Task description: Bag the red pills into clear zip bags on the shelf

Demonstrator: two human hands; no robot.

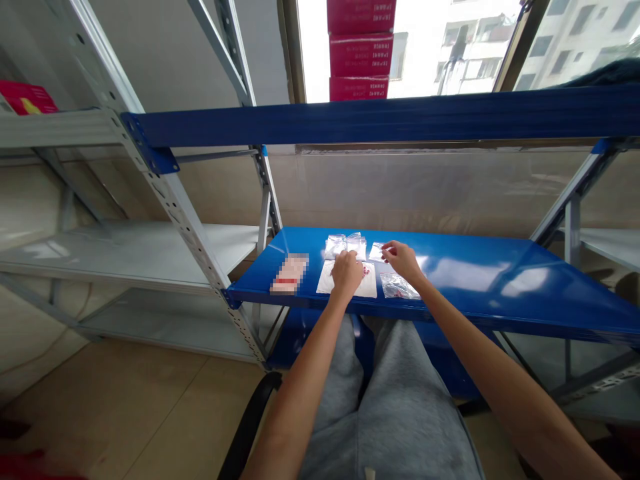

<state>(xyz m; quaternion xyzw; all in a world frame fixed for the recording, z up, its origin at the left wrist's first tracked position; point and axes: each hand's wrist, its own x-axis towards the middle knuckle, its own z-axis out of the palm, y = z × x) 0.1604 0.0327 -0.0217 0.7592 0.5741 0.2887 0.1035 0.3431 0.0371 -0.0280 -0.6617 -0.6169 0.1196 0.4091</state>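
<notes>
My left hand (348,272) is over a white sheet (371,289) on the blue shelf, its fingers curled together. Whatever they hold, if anything, is hidden. Small red pieces (367,269) lie on the sheet beside the fingers. My right hand (401,260) is closed in a pinch at the right edge of a small clear plastic bag (376,253). Just beyond my left hand lie small clear plastic bags (335,245) with white showing in them. Nearer me, below my right hand, rests a larger clear bag (399,287) with dark red bits inside.
The blue shelf (480,280) reaches far to the right. A blurred, pale flat item (290,273) lies at its left end. A blue crossbeam (350,123) runs above, with red boxes (361,55) stacked behind it. A grey metal upright (185,217) stands at left.
</notes>
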